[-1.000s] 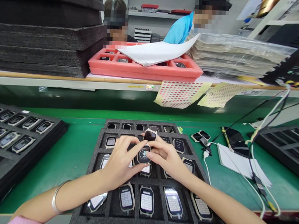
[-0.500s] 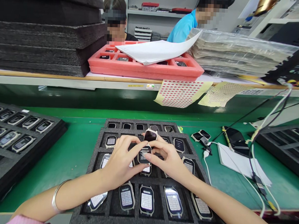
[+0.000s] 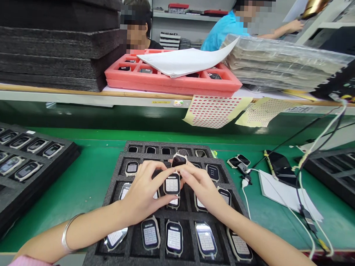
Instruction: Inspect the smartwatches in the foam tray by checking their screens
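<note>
Between the thumb and fingers of my left hand (image 3: 147, 186) is a smartwatch (image 3: 172, 184) without a strap, its screen lit with a white grid. My right hand (image 3: 203, 187) is closed beside it, fingertips at the lit watch's upper right edge. A second smartwatch (image 3: 179, 161), dark-screened, sits against the right fingers, tilted above the tray; how they grip it is partly hidden. Below both hands lies a black foam tray (image 3: 188, 215), whose compartments hold several watches, many showing the same white grid, such as the watch (image 3: 174, 238) in the front row.
More watches fill a foam tray (image 3: 58, 165) at left; another black tray (image 3: 340, 183) stands at right. Near it lie a phone (image 3: 282, 167), white paper (image 3: 289, 194), cables and two small watches (image 3: 238, 160). A shelf above carries black foam (image 3: 52, 41) and a pink tray (image 3: 173, 85). Two people are behind.
The lit watch's screen has gone from dark text lines to a white grid. My right thumb has drawn back up and right off that screen. A person behind has reached an arm rightward.
</note>
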Demonstrator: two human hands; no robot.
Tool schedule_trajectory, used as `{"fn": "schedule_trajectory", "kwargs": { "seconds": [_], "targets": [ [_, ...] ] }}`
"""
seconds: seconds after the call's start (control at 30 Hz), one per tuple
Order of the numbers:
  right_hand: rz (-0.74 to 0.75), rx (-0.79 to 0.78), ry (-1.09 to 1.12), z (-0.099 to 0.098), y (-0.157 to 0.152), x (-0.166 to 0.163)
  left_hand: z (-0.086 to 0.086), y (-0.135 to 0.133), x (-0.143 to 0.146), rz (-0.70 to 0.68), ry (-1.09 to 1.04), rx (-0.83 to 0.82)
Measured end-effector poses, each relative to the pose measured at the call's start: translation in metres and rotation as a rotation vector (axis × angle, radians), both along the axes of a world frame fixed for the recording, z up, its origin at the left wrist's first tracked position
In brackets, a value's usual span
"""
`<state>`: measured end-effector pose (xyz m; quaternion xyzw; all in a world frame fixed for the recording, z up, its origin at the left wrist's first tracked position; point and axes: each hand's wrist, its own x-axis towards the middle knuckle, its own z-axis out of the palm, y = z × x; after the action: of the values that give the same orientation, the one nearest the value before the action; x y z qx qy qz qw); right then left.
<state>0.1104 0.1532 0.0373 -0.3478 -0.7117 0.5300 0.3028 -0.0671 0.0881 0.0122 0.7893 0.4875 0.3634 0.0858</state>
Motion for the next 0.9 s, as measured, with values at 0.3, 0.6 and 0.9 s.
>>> {"fn": "schedule_trajectory", "kwargs": {
  "seconds": [0.3, 0.6, 0.9],
  "targets": [
    [-0.161, -0.179, 0.289, 0.005, 0.014, 0.010, 0.011, 0.023, -0.033, 0.113, 0.153, -0.056],
    [0.023, -0.451, 0.472, 0.018, 0.004, 0.024, 0.014, 0.029, -0.029, -0.010, 0.128, -0.160],
    [0.289, -0.612, 0.530, 0.025, -0.015, 0.056, 0.053, 0.019, 0.020, -0.245, 0.042, -0.080]
  ]
}}
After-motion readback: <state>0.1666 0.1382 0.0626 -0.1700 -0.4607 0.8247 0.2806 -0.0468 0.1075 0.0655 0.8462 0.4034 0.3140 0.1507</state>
